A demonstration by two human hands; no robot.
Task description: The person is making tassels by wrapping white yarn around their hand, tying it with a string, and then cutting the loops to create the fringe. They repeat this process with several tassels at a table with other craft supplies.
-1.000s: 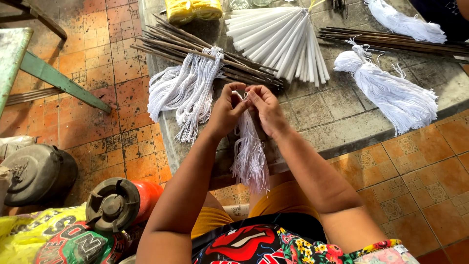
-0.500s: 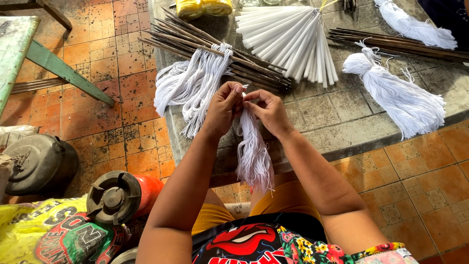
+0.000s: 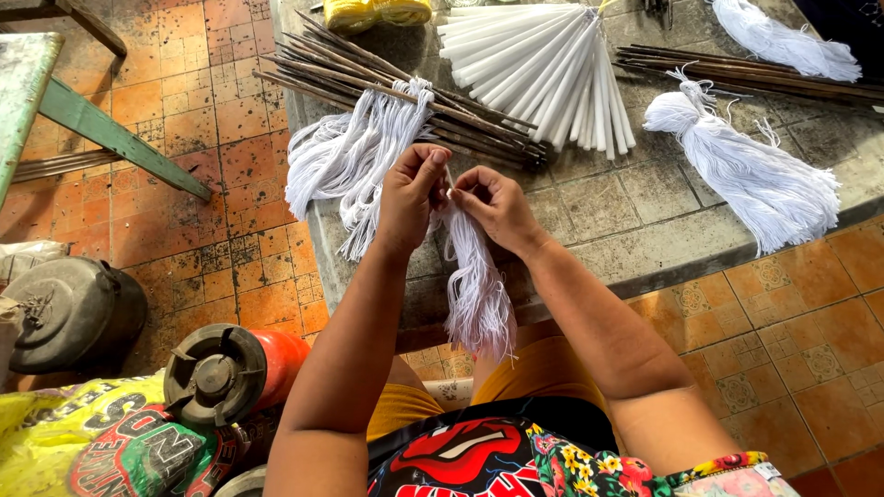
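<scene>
My left hand (image 3: 412, 195) and my right hand (image 3: 494, 210) meet over the edge of a tiled stone table (image 3: 635, 230). Between them they pinch the top of a bundle of white strings (image 3: 475, 285), which hangs down over the table edge toward my lap. Fingertips of both hands touch at the bundle's top end. Just left of my left hand lies a looser hank of white string (image 3: 345, 156) draped across a pile of dark thin sticks (image 3: 405, 87).
White candles fanned out (image 3: 552, 69) lie behind the hands. Two more white string tassels (image 3: 746, 175) (image 3: 783, 46), more sticks (image 3: 755, 78) and yellow cord (image 3: 373, 14) are on the table. A red canister (image 3: 230, 373), a dark pot (image 3: 69, 313) and a green bench (image 3: 101, 129) stand at left.
Both hands have shifted slightly down and left with the bundle; the left thumb now presses over its top, and the fingers have worked along the strings.
</scene>
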